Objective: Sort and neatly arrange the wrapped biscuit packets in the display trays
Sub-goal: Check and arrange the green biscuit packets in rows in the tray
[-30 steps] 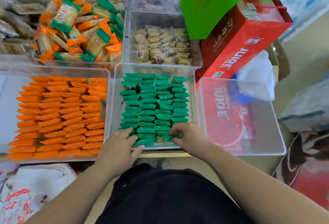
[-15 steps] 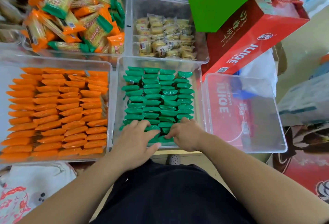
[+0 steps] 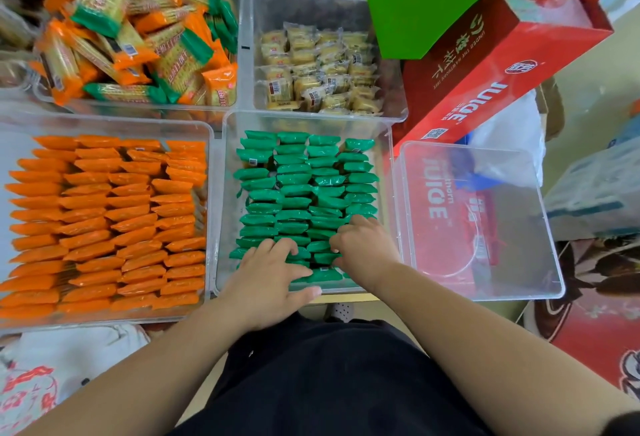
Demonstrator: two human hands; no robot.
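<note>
Green packets (image 3: 304, 190) at frame centre: we are pressing them with left hand (image 3: 268, 274) and right hand (image 3: 363, 248), fingers spread. Both hands are creeping up-frame since a second ago; rows are tightening, sorting nearly done.

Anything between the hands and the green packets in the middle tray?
Nothing visible. Left hand and right hand both rest directly on the near rows of green wrapped biscuit packets inside the open-topped clear plastic tray.

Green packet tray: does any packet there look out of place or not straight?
Mostly neat. In the green tray, the left column's upper packets sit askew with gaps, one showing a barcode. Both hands, left hand and right hand, press the near rows.
</note>
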